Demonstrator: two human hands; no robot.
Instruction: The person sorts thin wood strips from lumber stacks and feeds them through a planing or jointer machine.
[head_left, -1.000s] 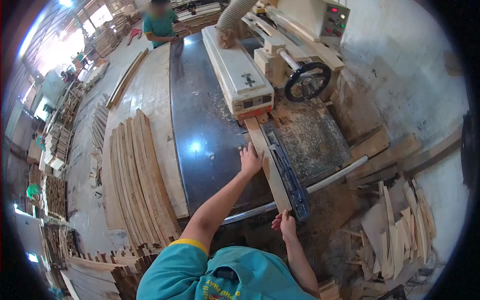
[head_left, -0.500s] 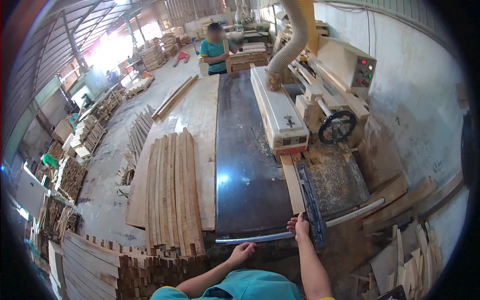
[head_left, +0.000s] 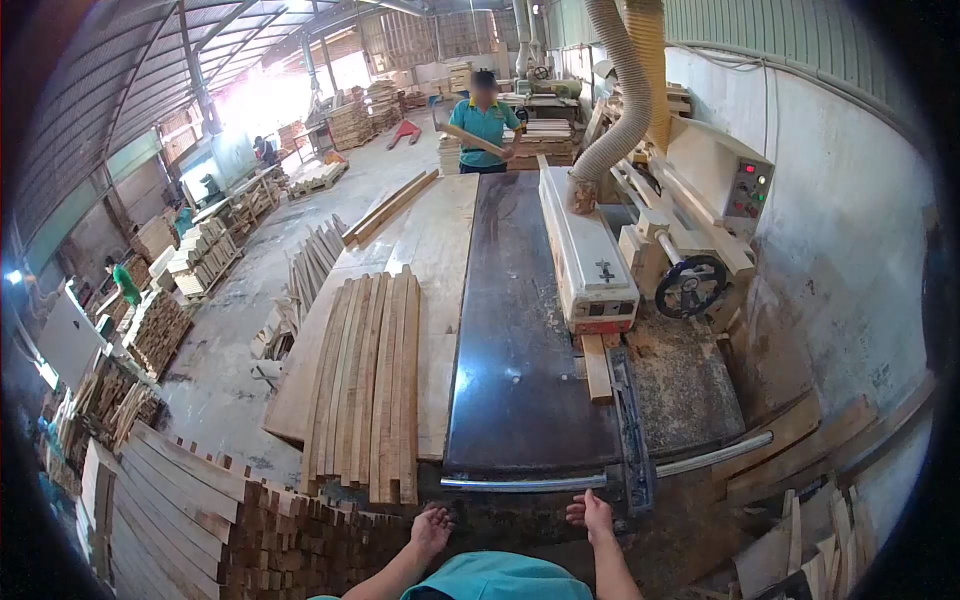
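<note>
Clear of the board [head_left: 597, 372] it touched, the right hand [head_left: 593, 514] now hangs open.

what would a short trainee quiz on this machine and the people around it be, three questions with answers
1. True or false: the left hand and right hand are both off the board sticking out of the white housing.
2. Seen from here, the black handwheel is on which side of that housing? A) left B) right
3. Fill in: the co-worker beyond the dark table holds a length of ____.
Key: 1 true; 2 B; 3 wood
</note>
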